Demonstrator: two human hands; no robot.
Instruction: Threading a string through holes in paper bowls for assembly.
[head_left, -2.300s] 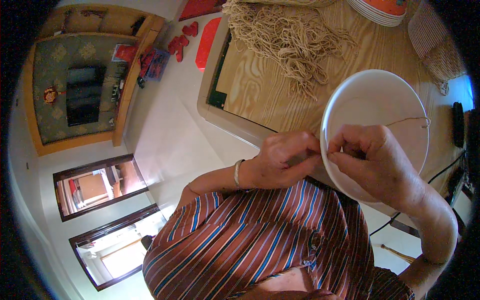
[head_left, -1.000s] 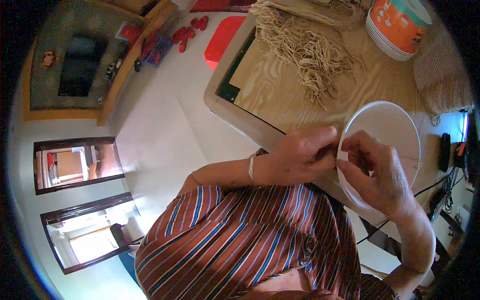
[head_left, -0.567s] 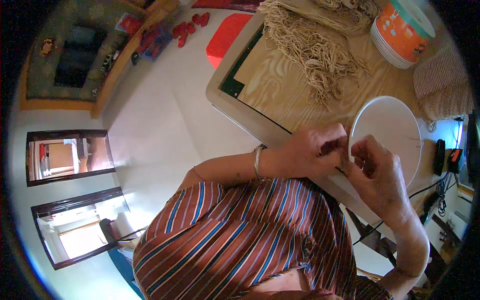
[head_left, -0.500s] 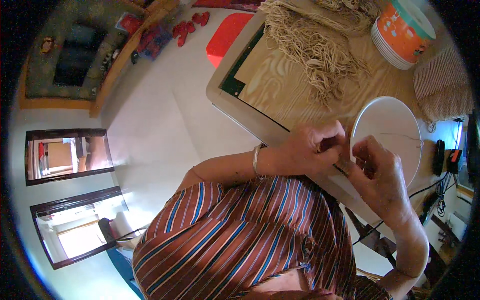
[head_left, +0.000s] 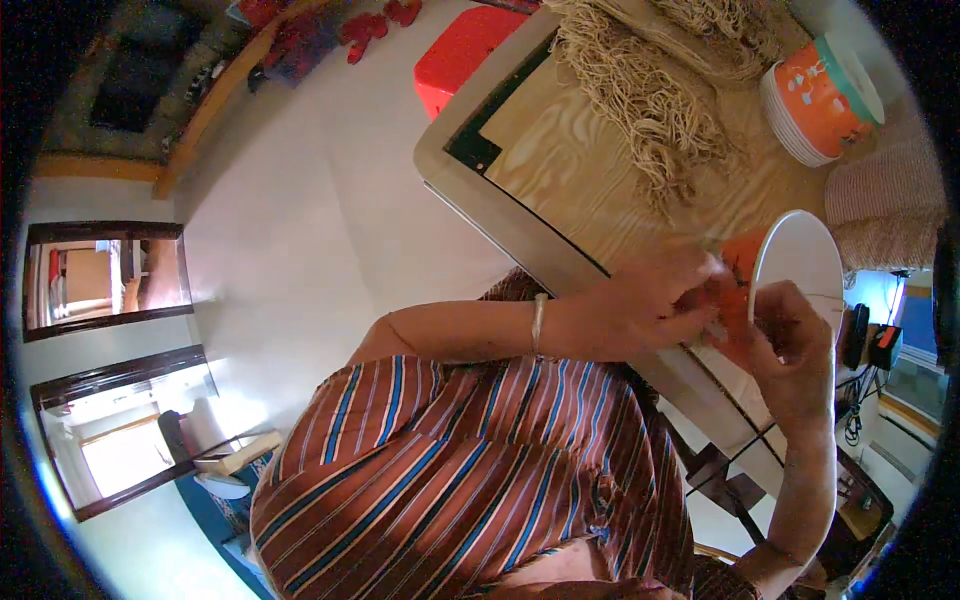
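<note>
One tub (head_left: 808, 255) newly shows its orange side; right fingers (head_left: 785, 297) grip its rim; left fingers (head_left: 690, 326) blur, their hold unclear.

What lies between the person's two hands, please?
In the head view, the wall of the orange, white-lined cup lies between the left hand and the right hand.

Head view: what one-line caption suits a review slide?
Left hand outside an orange cup, right hand at its rim; tan cord and stacked cups on the table beyond.
</note>
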